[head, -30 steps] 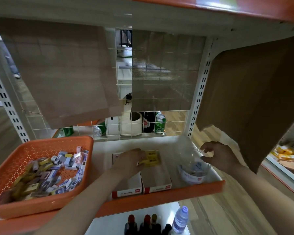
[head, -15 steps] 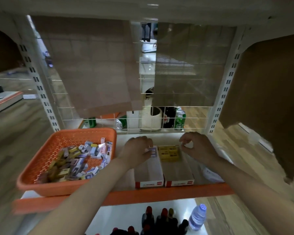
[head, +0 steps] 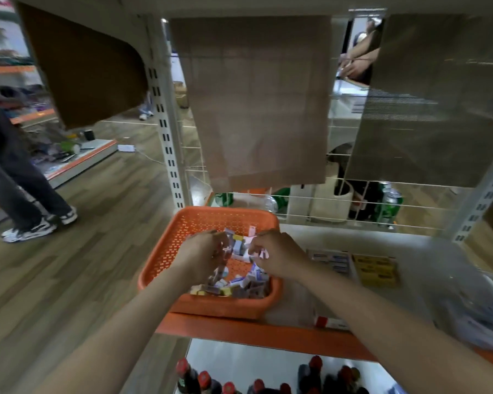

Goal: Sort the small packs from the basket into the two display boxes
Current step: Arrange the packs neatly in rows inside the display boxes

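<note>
Head view: both hands are down in the orange basket (head: 165, 251) at the left end of the shelf (head: 239, 332), the left hand (head: 202, 253) curled over the heap of small packs (head: 234, 287), fingers bent in, though whether it grips one I cannot tell. The right hand (head: 276, 255) pinches at a pale pack (head: 264, 253) near the basket's far side. The two display boxes (head: 353, 265) sit just right of the basket, bluish packs in the left box, yellow packs in the right.
</note>
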